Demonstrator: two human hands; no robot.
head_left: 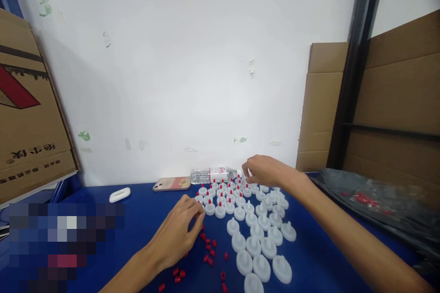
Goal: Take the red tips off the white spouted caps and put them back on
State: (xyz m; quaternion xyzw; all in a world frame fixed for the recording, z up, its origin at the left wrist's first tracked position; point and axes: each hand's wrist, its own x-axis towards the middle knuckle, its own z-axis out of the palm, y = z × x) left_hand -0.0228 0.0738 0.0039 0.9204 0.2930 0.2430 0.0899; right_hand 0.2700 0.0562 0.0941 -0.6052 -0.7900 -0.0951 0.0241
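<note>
Many white plastic nozzle caps (253,246) stand in rows on the blue table (137,229). Small red tips (220,205) sit on the nozzles of those at the back left; the ones to the right and front are bare. Loose red tips (208,247) lie scattered in front. My left hand (180,229) is closed, thumb and fingers together beside the left end of the capped rows, above the loose tips. My right hand (263,170) reaches over the back rows, fingers pinched downward at a nozzle cap. What either pinch holds is hidden.
Behind the rows lie a clear water bottle (206,176) and a phone (172,184) against the wall. A white oval case (120,195) rests at the left. Dark plastic bagging (374,201) with red pieces lies right. Cardboard (30,100) stands at both sides.
</note>
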